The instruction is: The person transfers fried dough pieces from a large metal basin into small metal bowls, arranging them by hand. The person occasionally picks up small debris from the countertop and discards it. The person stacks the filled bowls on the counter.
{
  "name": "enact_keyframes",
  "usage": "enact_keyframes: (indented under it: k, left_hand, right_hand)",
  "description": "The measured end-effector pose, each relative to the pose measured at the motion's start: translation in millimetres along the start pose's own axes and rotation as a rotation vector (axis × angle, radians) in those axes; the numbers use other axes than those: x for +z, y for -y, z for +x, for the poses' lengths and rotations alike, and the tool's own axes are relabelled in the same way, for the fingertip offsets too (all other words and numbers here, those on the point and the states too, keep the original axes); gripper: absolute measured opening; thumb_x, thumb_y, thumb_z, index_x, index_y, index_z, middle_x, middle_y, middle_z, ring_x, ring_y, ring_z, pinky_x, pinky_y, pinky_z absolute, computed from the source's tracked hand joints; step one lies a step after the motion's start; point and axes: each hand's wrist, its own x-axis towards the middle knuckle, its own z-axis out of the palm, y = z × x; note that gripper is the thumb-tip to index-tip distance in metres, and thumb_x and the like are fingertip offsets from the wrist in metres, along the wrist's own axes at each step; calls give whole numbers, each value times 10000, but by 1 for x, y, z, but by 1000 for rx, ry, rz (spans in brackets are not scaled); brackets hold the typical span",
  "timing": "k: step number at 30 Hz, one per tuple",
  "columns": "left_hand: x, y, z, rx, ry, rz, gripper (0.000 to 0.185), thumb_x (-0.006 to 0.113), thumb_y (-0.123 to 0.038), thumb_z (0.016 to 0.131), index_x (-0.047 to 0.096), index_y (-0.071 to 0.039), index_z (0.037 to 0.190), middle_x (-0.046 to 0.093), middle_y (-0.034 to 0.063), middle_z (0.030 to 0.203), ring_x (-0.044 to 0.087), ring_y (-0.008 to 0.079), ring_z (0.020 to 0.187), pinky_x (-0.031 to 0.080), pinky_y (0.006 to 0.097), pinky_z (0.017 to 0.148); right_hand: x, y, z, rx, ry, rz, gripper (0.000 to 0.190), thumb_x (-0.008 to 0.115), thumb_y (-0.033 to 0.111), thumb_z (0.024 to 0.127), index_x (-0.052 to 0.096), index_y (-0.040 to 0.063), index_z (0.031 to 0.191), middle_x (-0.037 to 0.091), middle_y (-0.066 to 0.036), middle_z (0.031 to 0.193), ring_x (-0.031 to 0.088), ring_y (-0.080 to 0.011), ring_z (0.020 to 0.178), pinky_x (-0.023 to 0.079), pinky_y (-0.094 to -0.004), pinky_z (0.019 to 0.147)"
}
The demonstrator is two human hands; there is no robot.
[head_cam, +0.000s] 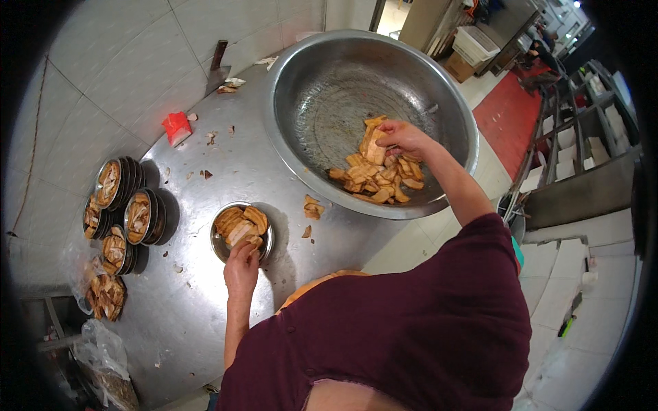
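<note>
A large steel basin (308, 169) holds a heap of browned meat slices (378, 177), which look like pork belly. Inside it, my right hand (406, 139) pinches a few slices (376, 149) between thumb and fingers above the heap. My left hand (241, 267) is at the near rim of a small steel bowl (218, 247), its fingertips on a meat slice (253, 240) there. More slices (239, 223) lie overlapping in that bowl. The undersides of the left fingers are hidden.
Stacked steel bowls (136, 216) of meat stand at the left by the tiled wall. Beyond them lie a meat pile (107, 297) and a plastic bag (105, 354). A cleaver (217, 69) leans on the wall near a red packet (177, 128). Scraps (312, 207) dot the steel table (195, 287).
</note>
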Motion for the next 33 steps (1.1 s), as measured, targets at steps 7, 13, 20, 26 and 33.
enact_keyframes:
  k: [7,13,20,26,33]
  left_hand:
    - [-28,-40,22,-275,273,-636,246,615,-178,877,640,-12,1057,639,61,992,588,120,896,467,255,788]
    - [-48,-61,16,-272,412,-938,332,615,-236,886,566,-41,1151,627,25,908,582,89,778,475,234,637]
    - [-49,4,-33,-581,173,-854,169,634,-196,861,637,-35,910,600,-20,700,515,44,576,420,204,494]
    - [-60,55,-9,-674,-114,-623,209,641,-188,844,629,16,889,643,66,707,579,110,575,465,251,516]
    - [-19,70,13,-453,-215,-105,209,573,-246,800,653,-62,859,645,176,787,620,361,747,486,442,673]
  right_hand:
    - [100,59,-60,-210,311,123,279,620,69,851,526,35,1111,611,-47,996,613,-119,877,527,-264,736]
    - [223,17,-62,-229,610,28,286,614,60,861,534,1,1129,607,-60,1014,608,-133,903,532,-290,743]
    - [295,-29,-42,-148,605,-98,331,593,130,875,527,33,1184,574,-33,939,600,-119,872,525,-259,689]
    - [296,-40,-24,-143,569,-168,314,585,154,886,533,46,1176,584,-12,942,603,-104,864,508,-247,675]
    - [281,-56,-26,-35,480,-161,266,581,155,901,550,50,1143,610,-28,945,608,-112,835,495,-228,650]
